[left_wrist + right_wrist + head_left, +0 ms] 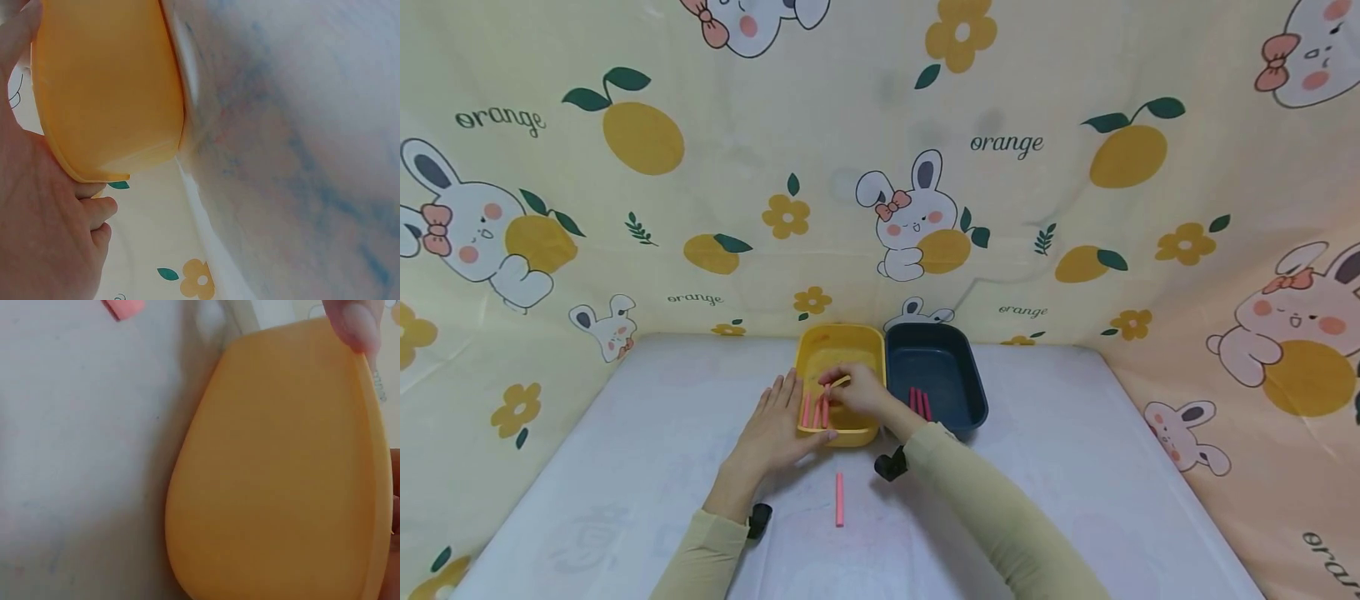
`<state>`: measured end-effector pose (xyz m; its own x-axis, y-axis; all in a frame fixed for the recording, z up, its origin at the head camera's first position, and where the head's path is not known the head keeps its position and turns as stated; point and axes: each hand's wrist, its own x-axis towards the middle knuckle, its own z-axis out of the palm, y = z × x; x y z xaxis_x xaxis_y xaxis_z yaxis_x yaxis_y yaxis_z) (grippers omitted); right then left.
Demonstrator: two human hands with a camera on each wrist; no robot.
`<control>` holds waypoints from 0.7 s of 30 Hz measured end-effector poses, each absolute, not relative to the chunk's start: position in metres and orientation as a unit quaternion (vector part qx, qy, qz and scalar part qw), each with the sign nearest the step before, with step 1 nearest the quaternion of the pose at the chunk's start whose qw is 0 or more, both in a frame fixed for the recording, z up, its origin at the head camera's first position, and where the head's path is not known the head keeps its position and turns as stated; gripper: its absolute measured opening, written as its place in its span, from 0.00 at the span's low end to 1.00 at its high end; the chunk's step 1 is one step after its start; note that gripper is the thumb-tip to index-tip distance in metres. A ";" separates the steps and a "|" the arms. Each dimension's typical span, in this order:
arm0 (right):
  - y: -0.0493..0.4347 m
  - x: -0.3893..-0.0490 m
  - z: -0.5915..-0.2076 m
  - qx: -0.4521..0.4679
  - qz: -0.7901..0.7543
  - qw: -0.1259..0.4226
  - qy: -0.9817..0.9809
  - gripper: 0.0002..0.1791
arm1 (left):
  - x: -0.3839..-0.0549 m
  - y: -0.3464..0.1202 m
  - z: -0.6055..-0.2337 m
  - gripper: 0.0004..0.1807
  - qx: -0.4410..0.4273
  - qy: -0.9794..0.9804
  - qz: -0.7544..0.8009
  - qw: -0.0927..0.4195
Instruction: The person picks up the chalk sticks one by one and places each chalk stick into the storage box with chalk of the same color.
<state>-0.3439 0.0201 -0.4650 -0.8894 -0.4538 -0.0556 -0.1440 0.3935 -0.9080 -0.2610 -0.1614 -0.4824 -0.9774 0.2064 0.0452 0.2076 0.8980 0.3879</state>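
In the head view, a yellow bin [862, 435] holds several pink chalk sticks [807, 410] near its left front corner. My left hand [772, 429] rests at that corner, fingers straight along the left side and the thumb on the front rim. In the left wrist view, the same hand [47, 219] lies against the bin's rim [65, 162]. My right hand [861, 392] reaches over the yellow bin and pinches the top of a pink chalk [826, 412] among the others. The right wrist view shows the bin's outer wall [275, 462]; the right fingertips are largely hidden there.
A dark blue bin [977, 392] stands against the yellow one on the right, with several pink chalks [919, 402] inside. One loose pink chalk [839, 500] lies on the white tabletop [1045, 433] in front. A patterned cloth [820, 150] hangs behind.
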 end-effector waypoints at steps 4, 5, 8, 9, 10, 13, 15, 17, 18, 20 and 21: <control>0.016 -0.348 -0.467 -0.156 -0.523 0.154 0.824 0.13 | -0.261 -0.162 -0.482 0.68 -0.102 -0.975 -0.197 -0.004; 0.015 -0.349 -0.467 -0.147 -0.525 0.154 0.824 0.13 | -0.261 -0.162 -0.481 0.68 -0.101 -0.975 -0.196 -0.003; 0.013 -0.351 -0.470 -0.128 -0.521 0.144 0.832 0.12 | -0.261 -0.161 -0.481 0.68 -0.103 -0.974 -0.200 0.001; 0.012 -0.352 -0.471 -0.125 -0.516 0.141 0.836 0.12 | -0.261 -0.161 -0.481 0.68 -0.105 -0.974 -0.201 0.003; 0.011 -0.352 -0.472 -0.123 -0.509 0.137 0.841 0.11 | -0.261 -0.161 -0.481 0.68 -0.106 -0.974 -0.200 0.003; 0.009 -0.353 -0.475 -0.121 -0.489 0.127 0.855 0.09 | -0.261 -0.162 -0.482 0.67 -0.112 -0.973 -0.200 0.008; 0.008 -0.353 -0.476 -0.121 -0.479 0.124 0.860 0.09 | -0.261 -0.162 -0.482 0.66 -0.113 -0.974 -0.198 0.011; 0.007 -0.353 -0.477 -0.121 -0.476 0.120 0.863 0.09 | -0.261 -0.162 -0.483 0.66 -0.114 -0.973 -0.199 0.011; 0.007 -0.352 -0.477 -0.120 -0.472 0.118 0.865 0.10 | -0.262 -0.162 -0.483 0.66 -0.114 -0.974 -0.198 0.010; 0.007 -0.352 -0.477 -0.120 -0.463 0.115 0.871 0.10 | -0.262 -0.162 -0.484 0.66 -0.112 -0.974 -0.196 0.007; 0.007 -0.352 -0.478 -0.121 -0.460 0.114 0.872 0.10 | -0.262 -0.162 -0.484 0.66 -0.111 -0.975 -0.195 0.006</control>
